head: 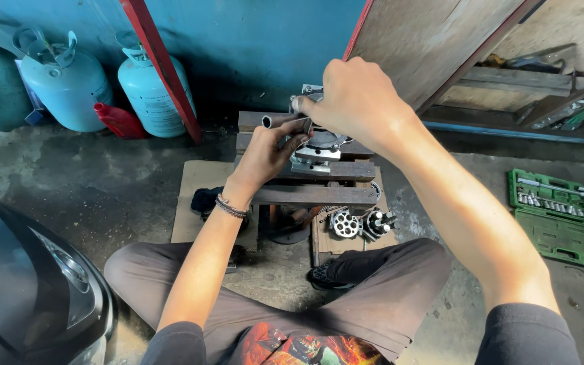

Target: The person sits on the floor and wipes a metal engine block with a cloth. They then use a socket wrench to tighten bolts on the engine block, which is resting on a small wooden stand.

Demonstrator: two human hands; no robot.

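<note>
While gripping from above, right hand [356, 101] closed over the top of a metal part [319, 145], fingers curled down around it so the palm hides most of what lies beneath. Just below and to the left, left hand [265, 154] wrapped around a steel tube handle [280, 120], open end of the tube pointing left, thumb and fingers shut on it; beaded bracelet [231, 206] round the wrist. Handle and part touching, though exactly how they join stays hidden under the right hand. Resting under both hands, a stack of dark wooden blocks [315, 195], laid crosswise, carrying the grey metal part at its upper middle. Beneath the blocks, a flat sheet of cardboard [194, 203] spread on the concrete floor [103, 182]. Near the front edge of the blocks, close to the crossed legs, two round metal pieces with holes and pins [359, 223], side by side. Off to the right, well apart, an open green socket set case [559, 216] lying on the floor, sockets lined along its upper half. Along the blue wall at the back, pale blue gas cylinders [109, 78], a small red container [119, 120] between two of them, a red bar [160, 64] leaning across. At lower left, dark glossy bodywork of a vehicle [28, 290].
</note>
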